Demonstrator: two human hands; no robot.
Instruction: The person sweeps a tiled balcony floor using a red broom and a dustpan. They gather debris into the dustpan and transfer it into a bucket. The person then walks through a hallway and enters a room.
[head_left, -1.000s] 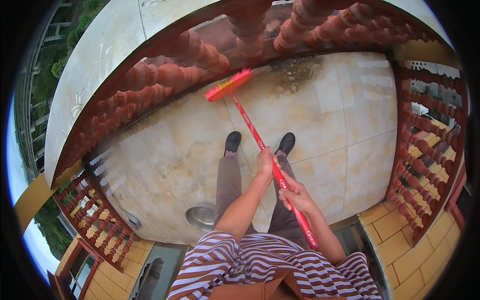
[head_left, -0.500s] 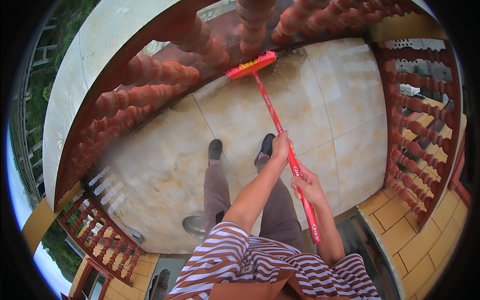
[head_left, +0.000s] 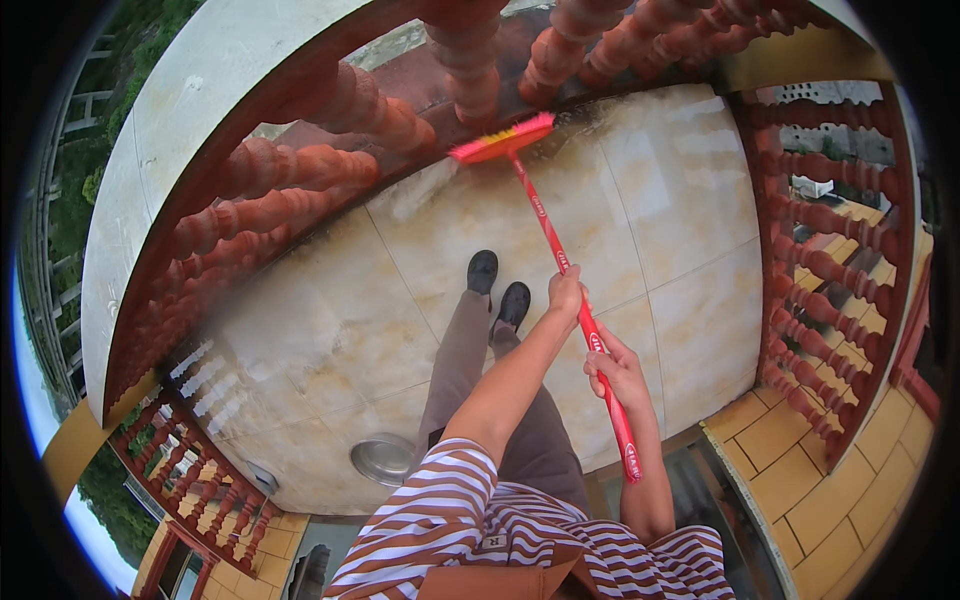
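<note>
Both my hands are wrapped round the long red handle of a broom [head_left: 543,218]. My left hand [head_left: 568,297] grips it about midway, with the forearm reaching across from the left. My right hand [head_left: 617,370] closes round the handle lower down, near its end cap. At the far end, the orange-red broom head [head_left: 497,147] with pink and yellow bristles lies on the wet tiled floor [head_left: 540,345]. Its bristles face the foot of the far balustrade, close to the balusters.
Red balusters [head_left: 462,70] run along the far side under a pale curved rail [head_left: 170,110]. A second row of balusters [head_left: 835,235] borders the right. A metal basin [head_left: 382,458] stands left of my legs. My dark shoes [head_left: 482,270] are close together on brown-stained tiles.
My left foot has stepped forward and right, beside the other foot. The view has shifted slightly. Both hands keep their hold, and the broom head stays near the foot of the balusters.
</note>
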